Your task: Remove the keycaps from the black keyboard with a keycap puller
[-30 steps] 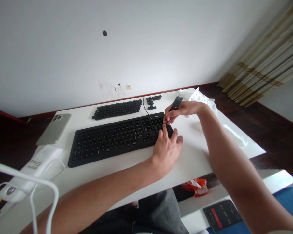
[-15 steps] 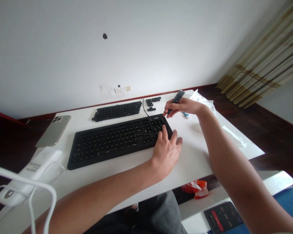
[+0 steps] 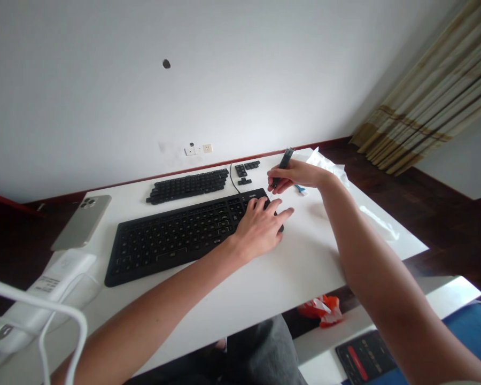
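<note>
A black keyboard (image 3: 172,235) lies at a slant on the white desk, its keycaps off across the part I can see. My left hand (image 3: 260,227) rests palm down over its right end with fingers spread, hiding most of the number pad. Just beyond those fingers, my right hand (image 3: 285,177) grips a slim black keycap puller (image 3: 284,160), tilted, its thin wire end low by the keyboard's top right corner. Whether the wire touches anything is too small to tell. Behind the keyboard sit rows of loose black keycaps (image 3: 188,185) and a smaller keycap group (image 3: 244,170).
A phone (image 3: 82,222) and a white power strip (image 3: 40,299) with cables occupy the left side. Right of my hand are a small blue-and-white brush (image 3: 301,190) and crumpled white wrapping (image 3: 328,164). Another phone (image 3: 364,357) lies below the desk's front edge.
My left hand has moved up and left, farther over the number pad. My right hand stays near the top right corner with the puller. The whole view has shifted slightly.
</note>
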